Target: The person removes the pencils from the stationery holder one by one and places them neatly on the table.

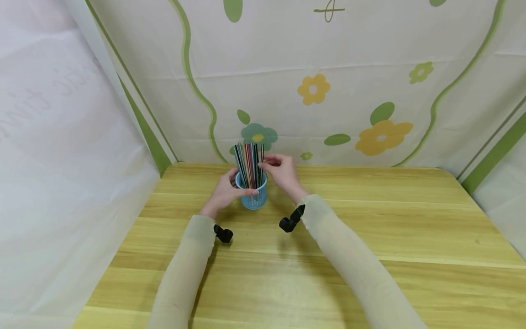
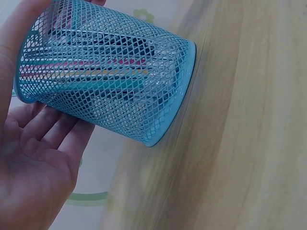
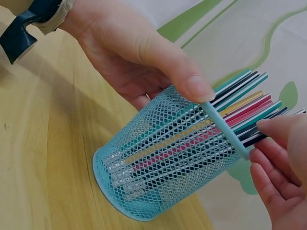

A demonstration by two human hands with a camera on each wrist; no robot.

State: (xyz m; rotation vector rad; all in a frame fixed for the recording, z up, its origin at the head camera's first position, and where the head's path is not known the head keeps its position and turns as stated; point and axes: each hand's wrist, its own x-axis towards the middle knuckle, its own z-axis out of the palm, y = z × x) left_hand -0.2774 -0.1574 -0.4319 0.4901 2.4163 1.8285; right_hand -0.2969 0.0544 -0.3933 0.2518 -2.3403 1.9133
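A light blue mesh pen holder stands upright on the wooden table near its back edge. Thin, pencil-like striped sticks in black, teal, yellow and pink fill it and rise above the rim. My left hand holds the holder from the left, the thumb lying across the front rim and the fingers behind it. At the right of the bundle, my right hand pinches a black-and-white striped stick near its upper part. Its lower end is among the others. Through the mesh, pale lower tips show in the right wrist view.
The wooden table extends to the front and right of the holder. Close behind it hangs a white curtain with printed flowers, and another white cloth hangs at the left. Small black wrist cameras sit on both sleeves.
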